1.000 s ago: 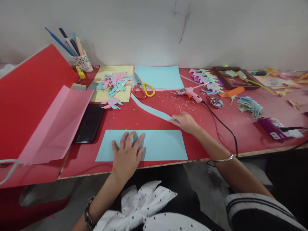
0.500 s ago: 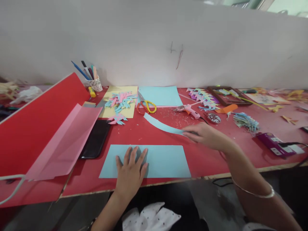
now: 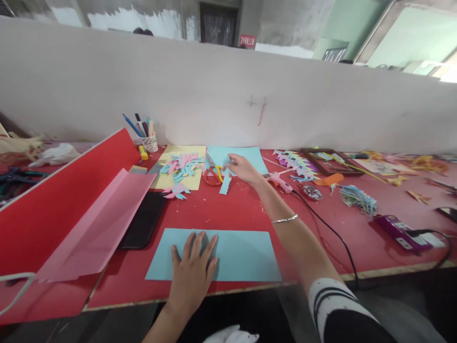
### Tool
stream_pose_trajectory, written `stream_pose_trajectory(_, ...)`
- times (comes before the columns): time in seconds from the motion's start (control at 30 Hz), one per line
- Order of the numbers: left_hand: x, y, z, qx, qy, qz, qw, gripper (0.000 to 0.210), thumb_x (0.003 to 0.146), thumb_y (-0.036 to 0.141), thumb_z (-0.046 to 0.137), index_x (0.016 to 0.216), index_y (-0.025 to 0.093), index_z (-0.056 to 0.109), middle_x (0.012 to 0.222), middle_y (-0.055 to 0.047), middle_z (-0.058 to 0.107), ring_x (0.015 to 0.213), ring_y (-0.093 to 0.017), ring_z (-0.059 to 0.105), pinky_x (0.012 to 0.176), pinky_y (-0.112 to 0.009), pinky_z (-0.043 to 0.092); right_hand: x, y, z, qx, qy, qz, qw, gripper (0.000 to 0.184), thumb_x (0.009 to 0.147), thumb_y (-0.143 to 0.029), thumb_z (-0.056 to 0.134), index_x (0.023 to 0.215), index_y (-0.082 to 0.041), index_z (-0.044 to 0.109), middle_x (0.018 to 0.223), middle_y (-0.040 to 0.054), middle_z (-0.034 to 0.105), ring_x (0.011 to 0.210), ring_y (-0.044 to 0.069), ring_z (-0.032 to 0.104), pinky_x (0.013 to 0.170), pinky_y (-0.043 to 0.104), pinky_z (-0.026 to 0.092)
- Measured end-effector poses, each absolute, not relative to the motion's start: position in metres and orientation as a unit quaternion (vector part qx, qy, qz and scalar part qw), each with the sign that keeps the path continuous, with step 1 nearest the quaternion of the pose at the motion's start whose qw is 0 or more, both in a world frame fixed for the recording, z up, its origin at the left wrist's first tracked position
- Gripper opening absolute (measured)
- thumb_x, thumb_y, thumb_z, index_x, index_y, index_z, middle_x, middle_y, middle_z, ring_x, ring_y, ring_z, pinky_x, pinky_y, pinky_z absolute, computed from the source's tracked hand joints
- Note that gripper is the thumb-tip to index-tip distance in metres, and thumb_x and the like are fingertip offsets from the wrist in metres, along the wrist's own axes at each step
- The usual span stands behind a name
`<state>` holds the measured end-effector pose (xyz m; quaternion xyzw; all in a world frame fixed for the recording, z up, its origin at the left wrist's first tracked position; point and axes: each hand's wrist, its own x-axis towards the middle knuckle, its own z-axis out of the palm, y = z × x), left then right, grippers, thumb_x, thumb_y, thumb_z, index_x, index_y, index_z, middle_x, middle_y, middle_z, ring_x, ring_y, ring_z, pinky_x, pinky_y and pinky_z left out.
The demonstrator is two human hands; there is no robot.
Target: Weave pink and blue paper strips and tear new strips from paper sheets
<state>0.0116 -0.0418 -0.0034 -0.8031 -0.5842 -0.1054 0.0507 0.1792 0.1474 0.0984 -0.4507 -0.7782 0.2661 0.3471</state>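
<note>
My left hand (image 3: 193, 269) lies with its fingers spread on a light blue rectangular paper sheet (image 3: 246, 257) at the table's front edge. Farther back, my right hand (image 3: 243, 167) is closed, its fingers bent around the upper end of a short-looking blue paper strip (image 3: 225, 184). That end is partly hidden by the fingers. Just left of the strip are scissors (image 3: 213, 177) with red and yellow handles. Behind the hand, a larger blue sheet (image 3: 250, 155) lies against the white partition.
Pink and blue paper cuttings (image 3: 182, 166) lie on a yellow sheet (image 3: 167, 183). A black tablet-like slab (image 3: 143, 224) and pink sheets (image 3: 96, 228) are on the left. Rightward are a pink glue gun (image 3: 280, 182) with a cord, a brown tray (image 3: 332, 164) and a purple power box (image 3: 402, 233).
My right hand has moved away from me and leftward with the blue strip, which now reaches beside the scissors. My left hand stays on the sheet. The view has tilted up.
</note>
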Motion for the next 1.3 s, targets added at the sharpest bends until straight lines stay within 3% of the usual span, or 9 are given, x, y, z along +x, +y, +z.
stream_pose_trajectory(0.13,0.008,-0.04,-0.008,-0.813,-0.571,-0.11,0.04,0.043,0.084,0.022,0.034,0.125,0.033,0.039,0.122,-0.009,0.052,0.116,-0.03,0.041,0.086,-0.06,0.035,0.158,0.165,0.12,-0.378,-0.687,0.316,0.534,0.022,0.076,-0.008,0.037,0.091,-0.018,0.05,0.079,-0.0004,0.06,0.059,0.006,0.051,0.061,0.02,0.043)
stream_pose_trajectory(0.2,0.007,-0.039,-0.009,-0.814,-0.569,-0.109,0.04,0.043,0.084,0.023,0.034,0.125,0.033,0.039,0.123,-0.009,0.052,0.116,-0.03,0.041,0.085,-0.059,0.036,0.155,0.167,0.123,-0.379,-0.662,0.329,0.557,0.023,0.077,-0.007,0.037,0.093,-0.019,0.048,0.079,-0.0018,0.06,0.06,0.005,0.051,0.063,0.018,0.043)
stream_pose_trajectory(0.4,0.006,-0.039,-0.011,-0.816,-0.563,-0.124,0.043,0.043,0.084,0.023,0.034,0.125,0.033,0.039,0.122,-0.01,0.052,0.116,-0.03,0.041,0.085,-0.061,0.035,0.157,0.158,0.076,-0.545,-0.592,0.388,0.45,0.02,0.074,-0.002,0.037,0.085,-0.017,0.047,0.059,-0.005,0.056,0.049,0.006,0.052,0.055,0.02,0.045)
stream_pose_trajectory(0.57,0.005,-0.038,-0.011,-0.817,-0.564,-0.118,0.033,0.043,0.084,0.024,0.034,0.125,0.033,0.038,0.123,-0.01,0.051,0.116,-0.03,0.04,0.085,-0.06,0.035,0.156,0.141,0.035,-0.594,-0.593,0.388,0.381,0.031,0.07,0.001,0.039,0.096,-0.016,0.045,0.051,-0.0066,0.052,0.049,0.01,0.057,0.053,0.024,0.048)
stream_pose_trajectory(0.73,0.008,-0.04,-0.008,-0.812,-0.568,-0.13,0.044,0.042,0.083,0.022,0.035,0.124,0.032,0.041,0.12,-0.01,0.053,0.116,-0.03,0.041,0.086,-0.06,0.035,0.163,0.125,0.033,-0.625,-0.628,0.327,0.329,0.044,0.07,-0.01,0.048,0.113,-0.013,0.04,0.082,0.0064,0.061,0.08,0.021,0.061,0.071,0.037,0.048)
stream_pose_trajectory(0.87,0.005,-0.04,-0.008,-0.821,-0.55,-0.137,0.065,0.041,0.081,0.021,0.037,0.12,0.031,0.046,0.118,-0.009,0.054,0.113,-0.028,0.044,0.087,-0.057,0.036,0.178,0.097,0.05,-0.627,-0.676,0.237,0.306,0.048,0.07,-0.013,0.051,0.117,-0.014,0.041,0.12,0.0143,0.046,0.117,0.025,0.038,0.097,0.044,0.028)
stream_pose_trajectory(0.97,-0.001,-0.036,-0.009,-0.856,-0.488,-0.15,0.086,0.04,0.081,0.026,0.038,0.12,0.03,0.047,0.115,-0.008,0.057,0.109,-0.026,0.047,0.086,-0.051,0.04,0.183,0.056,0.061,-0.57,-0.763,0.232,0.2,0.035,0.072,-0.021,0.052,0.107,-0.015,0.052,0.111,0.0113,0.054,0.108,0.023,0.046,0.094,0.039,0.032)
stream_pose_trajectory(1.1,-0.005,-0.033,-0.008,-0.849,-0.464,-0.194,0.163,0.04,0.081,0.032,0.038,0.118,0.022,0.05,0.111,-0.012,0.057,0.105,-0.026,0.05,0.087,-0.046,0.039,0.176,-0.004,0.059,-0.54,-0.807,0.234,0.034,0.068,0.062,-0.035,0.066,0.122,-0.014,0.041,0.121,0.0152,0.046,0.111,0.028,0.042,0.087,0.042,0.038)
stream_pose_trajectory(1.3,0.001,-0.038,0.001,-0.81,-0.497,-0.224,0.217,0.033,0.081,0.023,0.04,0.108,0.015,0.056,0.106,-0.016,0.058,0.097,-0.026,0.053,0.086,-0.045,0.038,0.167,-0.029,0.046,-0.576,-0.785,0.226,0.019,0.065,0.07,-0.021,0.061,0.127,-0.007,0.034,0.118,0.0167,0.046,0.108,0.024,0.046,0.087,0.035,0.039)
